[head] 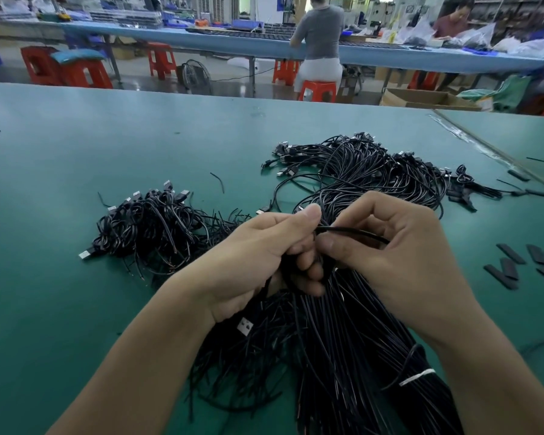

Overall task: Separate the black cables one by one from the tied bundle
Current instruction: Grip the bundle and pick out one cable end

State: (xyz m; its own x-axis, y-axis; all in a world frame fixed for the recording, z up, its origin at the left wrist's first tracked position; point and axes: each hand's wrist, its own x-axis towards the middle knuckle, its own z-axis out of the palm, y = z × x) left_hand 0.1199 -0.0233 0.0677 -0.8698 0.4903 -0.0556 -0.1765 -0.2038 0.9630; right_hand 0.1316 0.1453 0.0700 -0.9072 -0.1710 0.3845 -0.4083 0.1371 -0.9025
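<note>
The left hand (264,255) grips the top of the tied bundle (343,340), which lies on the green desk (60,183), bound by a white tie (416,377); the right hand (399,246) pinches one black cable (358,232); a loose pile (151,230) lies to the left

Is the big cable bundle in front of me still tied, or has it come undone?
Tied: a white tie wraps the bundle near its lower right end.

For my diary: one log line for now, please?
left hand: grips bundle | right hand: pinches one cable | pile: on table
</note>
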